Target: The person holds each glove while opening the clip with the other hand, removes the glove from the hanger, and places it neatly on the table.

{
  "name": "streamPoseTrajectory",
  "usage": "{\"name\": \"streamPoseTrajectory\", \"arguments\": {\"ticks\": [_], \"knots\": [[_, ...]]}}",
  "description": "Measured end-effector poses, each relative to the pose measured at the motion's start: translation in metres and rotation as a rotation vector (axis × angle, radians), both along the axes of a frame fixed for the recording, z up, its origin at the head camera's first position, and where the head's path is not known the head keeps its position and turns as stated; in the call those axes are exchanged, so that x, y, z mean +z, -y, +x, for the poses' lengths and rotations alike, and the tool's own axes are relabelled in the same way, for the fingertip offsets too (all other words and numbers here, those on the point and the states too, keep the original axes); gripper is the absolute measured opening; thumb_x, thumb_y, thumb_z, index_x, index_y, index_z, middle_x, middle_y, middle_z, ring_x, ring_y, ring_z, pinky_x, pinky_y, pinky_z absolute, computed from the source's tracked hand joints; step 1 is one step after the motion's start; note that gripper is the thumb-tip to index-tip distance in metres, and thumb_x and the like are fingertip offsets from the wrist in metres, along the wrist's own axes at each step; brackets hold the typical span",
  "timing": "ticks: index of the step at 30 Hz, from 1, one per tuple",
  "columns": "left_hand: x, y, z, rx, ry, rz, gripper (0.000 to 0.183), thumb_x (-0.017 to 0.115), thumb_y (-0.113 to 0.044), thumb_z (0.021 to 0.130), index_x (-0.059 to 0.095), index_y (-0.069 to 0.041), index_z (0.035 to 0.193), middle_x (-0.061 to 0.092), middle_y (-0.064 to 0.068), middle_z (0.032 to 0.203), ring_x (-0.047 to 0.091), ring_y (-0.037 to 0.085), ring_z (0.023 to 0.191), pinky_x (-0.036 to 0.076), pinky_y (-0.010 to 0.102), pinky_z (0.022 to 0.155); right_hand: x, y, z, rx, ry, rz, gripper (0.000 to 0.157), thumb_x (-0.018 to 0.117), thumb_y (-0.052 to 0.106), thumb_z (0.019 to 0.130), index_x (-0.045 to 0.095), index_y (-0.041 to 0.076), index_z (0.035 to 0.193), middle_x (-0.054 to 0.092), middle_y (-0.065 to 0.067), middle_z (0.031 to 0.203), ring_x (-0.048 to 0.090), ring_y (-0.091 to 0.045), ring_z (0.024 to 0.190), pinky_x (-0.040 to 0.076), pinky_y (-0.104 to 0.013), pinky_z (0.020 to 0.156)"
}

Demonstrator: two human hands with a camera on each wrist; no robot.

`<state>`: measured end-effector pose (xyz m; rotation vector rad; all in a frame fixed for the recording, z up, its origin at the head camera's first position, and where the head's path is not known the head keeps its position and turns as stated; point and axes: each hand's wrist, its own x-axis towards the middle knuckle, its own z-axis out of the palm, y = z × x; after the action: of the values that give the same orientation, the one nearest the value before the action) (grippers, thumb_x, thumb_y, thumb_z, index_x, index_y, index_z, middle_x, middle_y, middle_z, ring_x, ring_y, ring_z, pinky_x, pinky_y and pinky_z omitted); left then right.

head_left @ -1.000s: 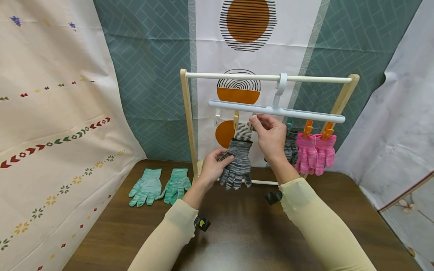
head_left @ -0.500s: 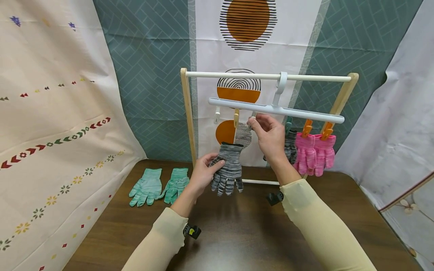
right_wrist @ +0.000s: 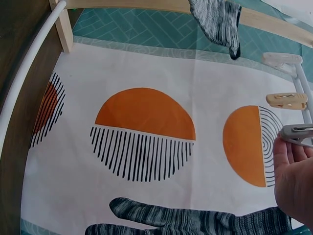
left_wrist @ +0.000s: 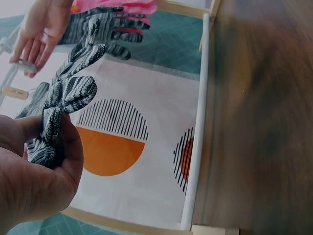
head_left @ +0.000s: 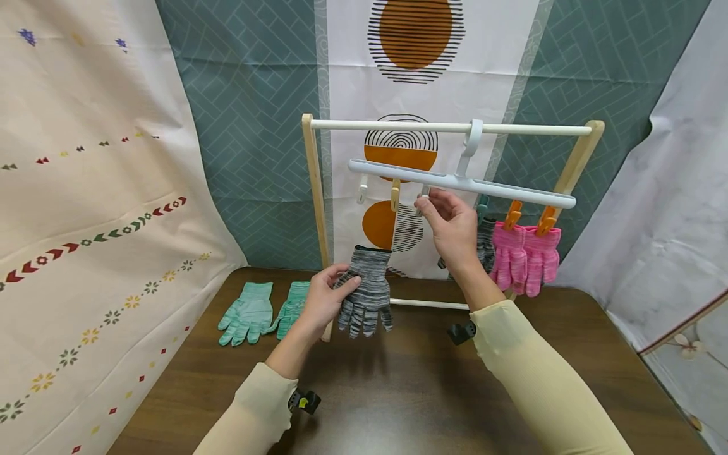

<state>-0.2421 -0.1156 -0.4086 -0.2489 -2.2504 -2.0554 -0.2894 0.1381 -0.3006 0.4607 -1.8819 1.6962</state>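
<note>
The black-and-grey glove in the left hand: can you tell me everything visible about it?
This knit glove looks like soft fabric, streaked black, grey and white, with a dark edge at its cuff. It hangs nearly upright, cuff up and fingers down. The left hand pinches one side between thumb and fingers. In the head view it appears below the hanger, not attached to any clip.

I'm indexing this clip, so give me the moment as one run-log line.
left hand: holds gray glove, unclipped; right hand: pinches gray clip; pink gloves: hang from orange clips; green gloves: on table
</note>
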Motion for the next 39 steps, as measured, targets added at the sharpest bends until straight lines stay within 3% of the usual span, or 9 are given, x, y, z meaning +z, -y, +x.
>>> {"name": "streamPoseTrajectory", "arguments": {"ticks": [6, 13, 24, 27, 32, 39], "knots": [[-0.002, 0.013, 0.004, 0.019, 0.008, -0.013, 0.047, 0.072, -0.018, 0.104, 0.059, 0.002, 0.145, 0.053, 0.021, 0.155, 0.039, 0.039, 0.15, 0.039, 0.058, 0.116, 0.001, -0.001, 0.0, 0.007, 0.012, -0.012, 0.04, 0.077, 0.03, 0.101, 0.072, 0.001, 0.129, 0.076, -0.01, 0.114, 0.071, -0.017, 0.104, 0.056, -0.028, 0.096], [-0.005, 0.032, 0.01, 0.013, 0.038, 0.003, 0.05, 0.07, -0.019, 0.105, 0.056, 0.0, 0.148, 0.057, 0.021, 0.151, 0.051, 0.036, 0.14, 0.045, 0.055, 0.11, 0.003, -0.002, 0.001, 0.022, 0.01, -0.024, 0.041, 0.077, 0.029, 0.101, 0.072, 0.001, 0.129, 0.076, -0.012, 0.113, 0.071, -0.018, 0.103, 0.056, -0.028, 0.095], [-0.01, 0.063, 0.016, 0.06, 0.084, -0.018, 0.053, 0.069, -0.023, 0.107, 0.052, -0.003, 0.153, 0.048, 0.019, 0.159, 0.044, 0.034, 0.145, 0.04, 0.061, 0.113, 0.001, -0.003, -0.002, 0.042, 0.013, -0.032, 0.041, 0.076, 0.027, 0.101, 0.07, 0.001, 0.132, 0.076, -0.012, 0.116, 0.071, -0.018, 0.106, 0.056, -0.029, 0.098], [-0.01, 0.069, 0.018, 0.072, 0.099, -0.031, 0.054, 0.068, -0.024, 0.107, 0.051, -0.003, 0.153, 0.052, 0.019, 0.156, 0.049, 0.032, 0.139, 0.042, 0.058, 0.111, 0.001, -0.004, -0.002, 0.044, 0.014, -0.03, 0.04, 0.076, 0.026, 0.102, 0.07, 0.001, 0.132, 0.076, -0.012, 0.117, 0.072, -0.017, 0.106, 0.056, -0.029, 0.098], [-0.011, 0.078, 0.02, 0.089, 0.114, -0.062, 0.053, 0.068, -0.026, 0.107, 0.052, -0.004, 0.152, 0.065, 0.017, 0.139, 0.064, 0.019, 0.114, 0.05, 0.041, 0.099, 0.001, -0.004, -0.002, 0.059, 0.002, -0.045, 0.039, 0.075, 0.024, 0.102, 0.07, -0.001, 0.132, 0.076, -0.013, 0.117, 0.073, -0.017, 0.105, 0.057, -0.03, 0.098], [-0.012, 0.089, 0.025, 0.082, 0.111, -0.068, 0.054, 0.069, -0.028, 0.107, 0.052, -0.003, 0.152, 0.07, 0.012, 0.13, 0.067, 0.01, 0.099, 0.054, 0.029, 0.084, -0.001, -0.006, -0.001, 0.066, 0.009, -0.035, 0.04, 0.075, 0.023, 0.102, 0.069, -0.001, 0.133, 0.076, -0.013, 0.119, 0.073, -0.016, 0.106, 0.056, -0.029, 0.099]]}}
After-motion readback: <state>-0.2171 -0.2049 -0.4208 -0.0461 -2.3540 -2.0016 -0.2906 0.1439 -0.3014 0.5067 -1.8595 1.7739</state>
